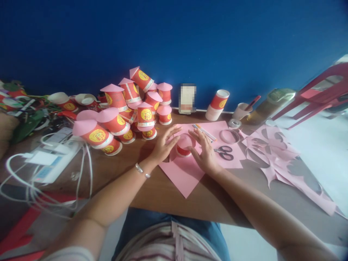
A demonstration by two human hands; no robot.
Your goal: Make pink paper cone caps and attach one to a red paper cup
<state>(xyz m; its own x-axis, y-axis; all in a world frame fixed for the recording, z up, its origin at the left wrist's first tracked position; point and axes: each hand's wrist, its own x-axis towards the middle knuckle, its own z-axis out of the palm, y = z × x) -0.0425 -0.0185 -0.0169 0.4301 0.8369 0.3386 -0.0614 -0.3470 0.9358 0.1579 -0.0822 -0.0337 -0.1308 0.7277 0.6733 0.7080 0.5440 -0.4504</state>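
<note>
The left hand (164,146) and right hand (204,152) are partly open, fingers spread and curved, on either side of a red cup (183,152) with a pink cone (186,140) on top. The cup is between them on pink paper (185,181); coming at it from both sides probably keeps the light cone centred and the cup from tipping. Scissors (227,153), pens (206,133) and a tape roll (230,137) lie just beyond or beside the right hand, seemingly for easy reach. Scraps (284,165) are farther right, likely kept off the working spot. Coned cups (146,115) are heaped beyond the left hand, perhaps to save room on the desk (154,197).

Whether the fingertips press the cone or merely hover is hard to tell, and the right thumb hides part of the cup's side. The heap's inner cups are covered by those in front. A pale thing (187,98) against the wall is pixelated, and the clutter beyond the power strip (53,165) is blurred and cut off at the left edge.
</note>
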